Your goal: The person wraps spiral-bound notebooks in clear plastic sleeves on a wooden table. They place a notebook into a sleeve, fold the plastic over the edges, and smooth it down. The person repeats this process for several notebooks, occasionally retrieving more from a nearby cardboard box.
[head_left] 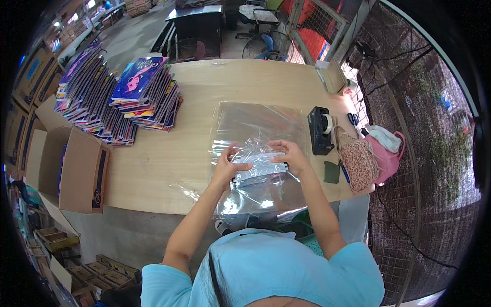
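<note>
Between my two hands is a whitish, flat, rectangular packet (260,170) with clear, crinkled plastic about it and small dark bits at its ends. My left hand (228,167) grips its left end, the thumb lying across the top. At the right end my right hand (289,157) has its thumb and fingers closed on the packet. Whatever is inside the packet cannot be made out. Beneath it lie large clear plastic sheets (232,115), shiny and partly hanging over the table's near edge.
Stacks of spiral notebooks (134,79) stand at the far left, beside an open cardboard box (82,163). To the right are a black tape dispenser (318,135), scissors (353,118), a dark green pad (331,172), a blue pen (345,174), a patterned bag (359,162) and a pink bag (391,158).
</note>
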Available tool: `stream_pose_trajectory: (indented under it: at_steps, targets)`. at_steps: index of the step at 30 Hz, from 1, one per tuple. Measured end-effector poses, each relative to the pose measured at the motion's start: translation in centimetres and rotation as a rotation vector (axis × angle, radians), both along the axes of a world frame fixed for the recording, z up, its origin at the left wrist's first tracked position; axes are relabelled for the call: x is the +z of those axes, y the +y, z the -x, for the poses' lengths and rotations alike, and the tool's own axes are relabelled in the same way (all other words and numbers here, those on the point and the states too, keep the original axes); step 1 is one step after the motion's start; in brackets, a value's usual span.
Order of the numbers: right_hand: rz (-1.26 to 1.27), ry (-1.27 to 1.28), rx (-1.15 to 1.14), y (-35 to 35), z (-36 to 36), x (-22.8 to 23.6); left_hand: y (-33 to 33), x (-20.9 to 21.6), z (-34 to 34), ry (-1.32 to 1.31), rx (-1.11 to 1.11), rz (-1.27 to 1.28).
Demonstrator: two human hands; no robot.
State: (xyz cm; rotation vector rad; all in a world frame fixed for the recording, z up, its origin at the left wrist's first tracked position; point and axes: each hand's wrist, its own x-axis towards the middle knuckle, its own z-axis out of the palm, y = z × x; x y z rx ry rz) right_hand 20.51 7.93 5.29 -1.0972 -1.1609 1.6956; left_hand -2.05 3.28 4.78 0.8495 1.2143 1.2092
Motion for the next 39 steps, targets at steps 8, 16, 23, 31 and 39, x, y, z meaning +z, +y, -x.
stream_pose_trajectory:
  at_steps: [8, 16, 23, 31, 39]
  targets:
    - [-0.781, -0.522, -0.027, -4.6, 1.4, 6.2, -0.2, -0.5, -0.1, -0.049, -0.112, -0.23]
    - [-0.948, -0.63, -0.41, -10.6, 4.6, 0.9, -0.7, -1.0, -0.7, 0.133, -0.016, -0.294]
    - [-1.437, -1.002, -0.329, -9.9, 2.8, -4.7, 2.3, 3.7, 3.2, 0.181, -0.706, -0.28]
    - [-1.097, -0.854, -0.457, -6.4, -4.2, -1.3, 2.1, 6.6, 0.3, 1.133, -0.839, -0.496]
    - [0.318, -0.312, -0.673, 7.7, -24.3, -9.8, 2.1, 7.0, -0.4, 1.104, -0.819, -0.489]
